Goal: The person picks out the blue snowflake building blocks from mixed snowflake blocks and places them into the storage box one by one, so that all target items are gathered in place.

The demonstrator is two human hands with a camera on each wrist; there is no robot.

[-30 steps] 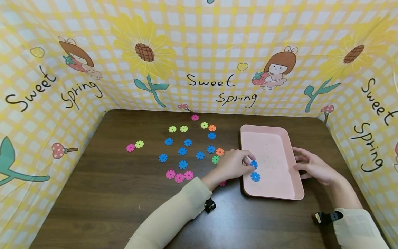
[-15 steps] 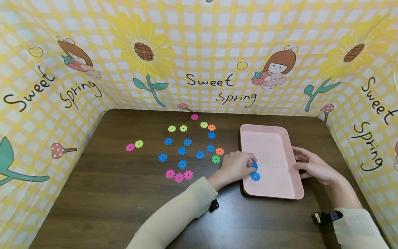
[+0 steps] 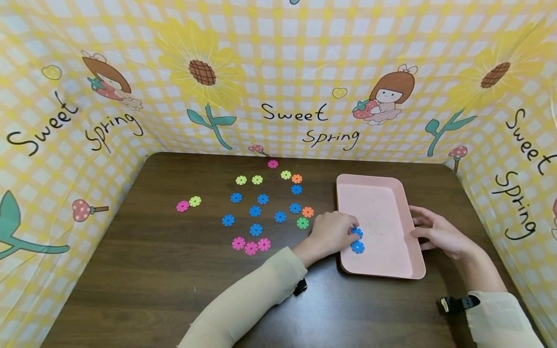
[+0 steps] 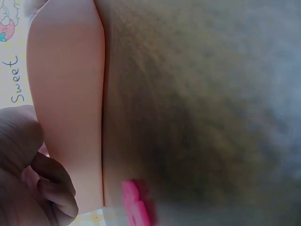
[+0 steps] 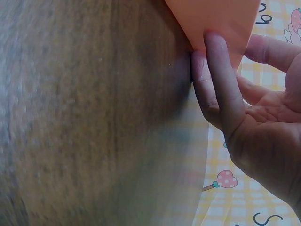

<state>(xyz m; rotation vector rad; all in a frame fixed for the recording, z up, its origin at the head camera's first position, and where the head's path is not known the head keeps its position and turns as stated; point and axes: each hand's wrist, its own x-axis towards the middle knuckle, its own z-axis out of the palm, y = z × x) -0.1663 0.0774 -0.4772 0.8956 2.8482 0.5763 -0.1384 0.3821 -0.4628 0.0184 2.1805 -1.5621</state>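
In the head view my left hand [image 3: 329, 233] reaches over the left wall of a pink tray [image 3: 383, 227]. Its thumb and index finger pinch a blue interlocking disc [image 3: 357, 233] with a notched edge. Just below, a second blue interlocking disc [image 3: 358, 247] lies in the tray, right against the first. My right hand [image 3: 441, 233] rests at the tray's right side, fingertips touching the outer wall. The right wrist view shows its extended fingers [image 5: 223, 89] on that wall. In the left wrist view the disc is hidden behind the tray wall and fingers.
Left of the tray, several blue discs [image 3: 255, 211] lie spread on the brown table [image 3: 165, 270]. Around them are pink discs [image 3: 251, 249], yellow-green discs [image 3: 257, 180], orange discs [image 3: 307, 211] and a green disc [image 3: 302, 223]. A checked cloth [image 3: 287, 72] walls the table.
My left hand has shifted slightly right and down, bringing the pinched blue disc against the other one. A pink disc by the left wrist is now covered. The right hand has stayed still.
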